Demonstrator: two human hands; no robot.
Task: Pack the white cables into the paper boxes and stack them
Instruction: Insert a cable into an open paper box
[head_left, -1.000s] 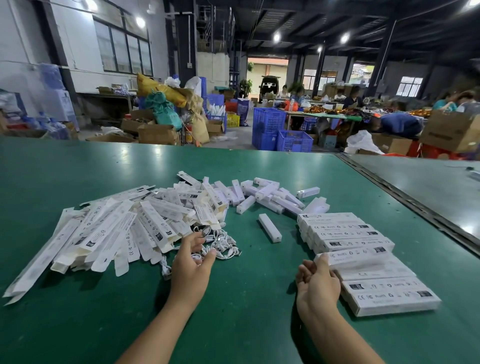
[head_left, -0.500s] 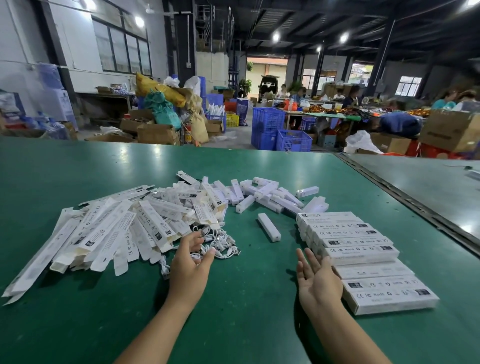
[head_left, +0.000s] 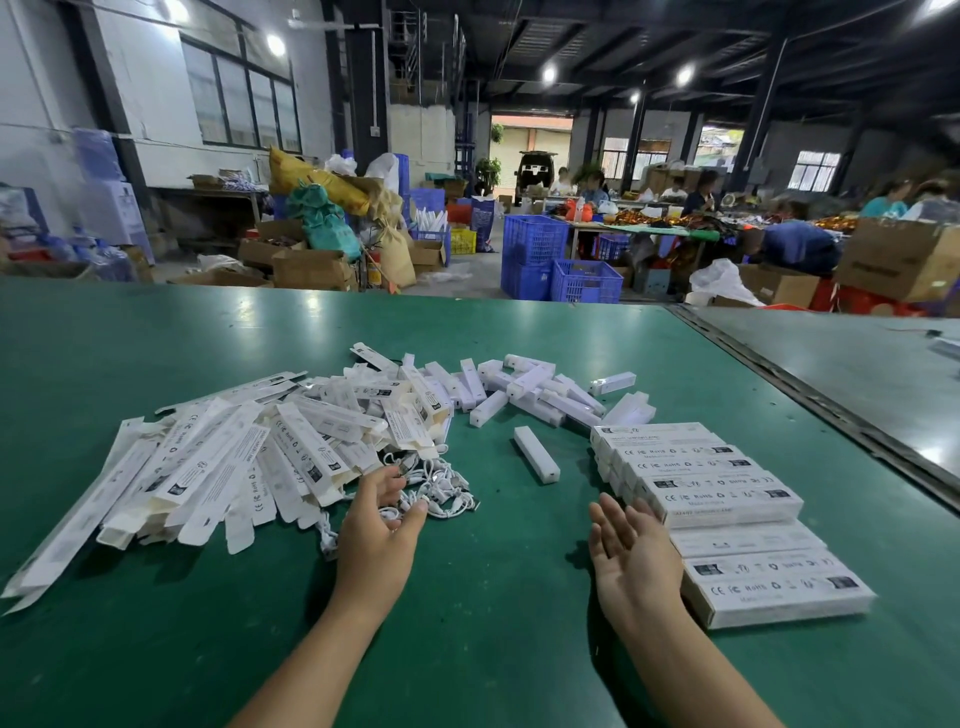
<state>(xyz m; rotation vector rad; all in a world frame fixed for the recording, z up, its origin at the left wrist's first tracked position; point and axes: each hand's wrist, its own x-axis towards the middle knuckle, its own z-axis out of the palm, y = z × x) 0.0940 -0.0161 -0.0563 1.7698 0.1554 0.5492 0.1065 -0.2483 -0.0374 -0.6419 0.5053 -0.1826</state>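
Note:
A tangle of white cables (head_left: 441, 491) lies mid-table, at the right edge of a big heap of flat unfolded paper boxes (head_left: 234, 457). My left hand (head_left: 382, 525) reaches into the tangle, with fingers and thumb curled round a white cable. My right hand (head_left: 631, 551) lies palm up with straight fingers and holds nothing. It sits just left of the packed boxes (head_left: 727, 499), which form an overlapping row and stack running toward me on the right.
A pile of small white bar-shaped units (head_left: 530, 389) lies behind the cables, with one lone unit (head_left: 536, 454) between the cables and the packed boxes. The green table (head_left: 493, 623) meets a second table at a seam (head_left: 810, 395) on the right. Other workers sit far behind.
My right hand has uncurled, and its fingers have spread palm up beside the packed boxes. My left hand stays in the cable tangle, hardly moved.

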